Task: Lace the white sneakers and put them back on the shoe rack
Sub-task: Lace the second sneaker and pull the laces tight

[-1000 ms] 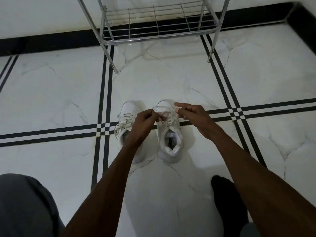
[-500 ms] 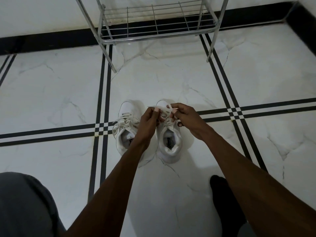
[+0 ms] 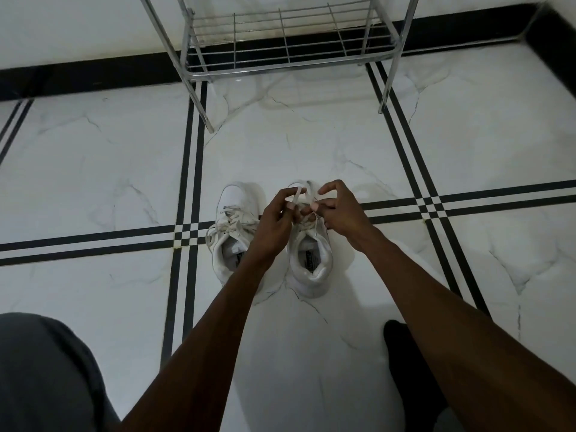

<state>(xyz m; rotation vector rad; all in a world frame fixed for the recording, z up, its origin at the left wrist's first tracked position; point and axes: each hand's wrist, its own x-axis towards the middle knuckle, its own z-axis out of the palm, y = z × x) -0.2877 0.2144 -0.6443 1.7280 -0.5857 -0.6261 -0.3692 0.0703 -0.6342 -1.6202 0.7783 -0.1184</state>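
Two white sneakers stand side by side on the marble floor, toes pointing away from me. The left sneaker [image 3: 232,226] has its laces crossed and tied loosely. Over the front of the right sneaker [image 3: 310,263], my left hand [image 3: 274,221] pinches a loop of white lace [image 3: 298,190]. My right hand [image 3: 338,210] pinches the other strand of that lace close beside it, fingers curled. The two hands almost touch above the shoe's tongue. The toe of the right sneaker is hidden behind my hands.
A chrome wire shoe rack [image 3: 286,62] stands against the wall straight beyond the sneakers, its lowest shelf bare. My grey-trousered knee [image 3: 43,369] is at the lower left and a black-socked foot [image 3: 402,350] at the lower right. Black stripes cross the white floor.
My hands were apart with the lace stretched between them; they have come together over the right sneaker, now forming a loop. The view has shifted slightly closer.
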